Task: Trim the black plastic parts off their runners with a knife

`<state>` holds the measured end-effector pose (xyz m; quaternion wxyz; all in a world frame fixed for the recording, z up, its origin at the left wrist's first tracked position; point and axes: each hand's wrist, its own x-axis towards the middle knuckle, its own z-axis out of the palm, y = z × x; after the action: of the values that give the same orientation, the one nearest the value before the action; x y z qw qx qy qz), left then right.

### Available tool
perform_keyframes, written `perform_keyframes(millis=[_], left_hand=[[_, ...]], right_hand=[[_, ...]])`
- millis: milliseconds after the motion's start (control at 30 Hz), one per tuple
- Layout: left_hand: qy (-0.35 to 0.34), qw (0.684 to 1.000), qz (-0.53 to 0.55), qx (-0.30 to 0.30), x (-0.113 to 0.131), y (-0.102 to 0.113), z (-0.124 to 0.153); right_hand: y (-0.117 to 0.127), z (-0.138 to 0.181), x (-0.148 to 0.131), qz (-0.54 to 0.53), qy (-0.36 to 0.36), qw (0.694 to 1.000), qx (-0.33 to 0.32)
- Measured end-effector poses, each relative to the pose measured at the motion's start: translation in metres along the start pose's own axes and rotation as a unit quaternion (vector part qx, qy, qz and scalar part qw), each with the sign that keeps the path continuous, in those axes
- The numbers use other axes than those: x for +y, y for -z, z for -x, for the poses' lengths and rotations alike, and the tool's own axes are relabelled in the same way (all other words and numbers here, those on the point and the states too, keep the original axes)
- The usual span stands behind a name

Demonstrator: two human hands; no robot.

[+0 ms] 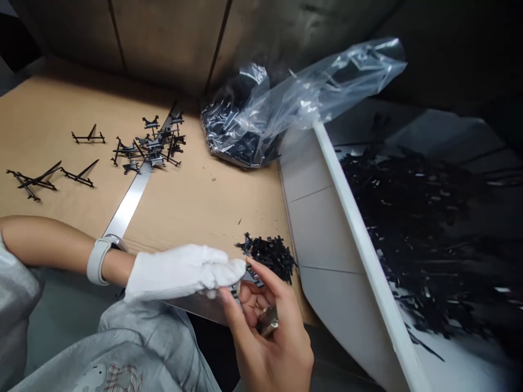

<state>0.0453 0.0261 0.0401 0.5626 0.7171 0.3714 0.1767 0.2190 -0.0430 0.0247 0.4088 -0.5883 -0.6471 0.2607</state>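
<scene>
My left hand (183, 272) wears a white fabric glove, and its fingertips pinch a small black plastic part (247, 277) against my right hand. My right hand (261, 332) is bare, with curled fingers around a small metal object (267, 322) whose exact kind I cannot tell. Its index finger rests on the black part. Just beyond both hands lies a heap of black plastic parts (269, 256) on the cardboard sheet (212, 209). A pale smartwatch-like band (98, 261) circles my left wrist.
Farther left lie a cluster of black plastic frames (153, 144) and several loose ones (87, 136). A metal strip (131, 201) crosses the cardboard. A clear bag of black parts (241, 122) sits at the back. On the right, a white-rimmed bin (359, 234) holds many black parts.
</scene>
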Motion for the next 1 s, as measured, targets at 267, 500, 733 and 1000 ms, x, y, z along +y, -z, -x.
perform_keyframes(millis=[267,500,733,1000], left_hand=[[0.042,0.971,-0.228,0.054,0.005,0.051,-0.001],[0.23,0.69,-0.65,0.218,0.003,0.122,0.015],[0.261,0.721,-0.588,0.257,-0.016,0.146,0.045],[0.08,0.786,-0.457,0.409,-0.004,0.08,0.074]], right_hand=[[0.028,-0.025,0.044,0.259,-0.064,0.964,0.009],[0.019,-0.023,0.053,0.339,-0.078,0.938,0.009],[0.033,-0.012,0.059,0.274,-0.01,0.96,0.062],[0.015,-0.013,0.007,-0.063,-0.044,0.996,-0.048]])
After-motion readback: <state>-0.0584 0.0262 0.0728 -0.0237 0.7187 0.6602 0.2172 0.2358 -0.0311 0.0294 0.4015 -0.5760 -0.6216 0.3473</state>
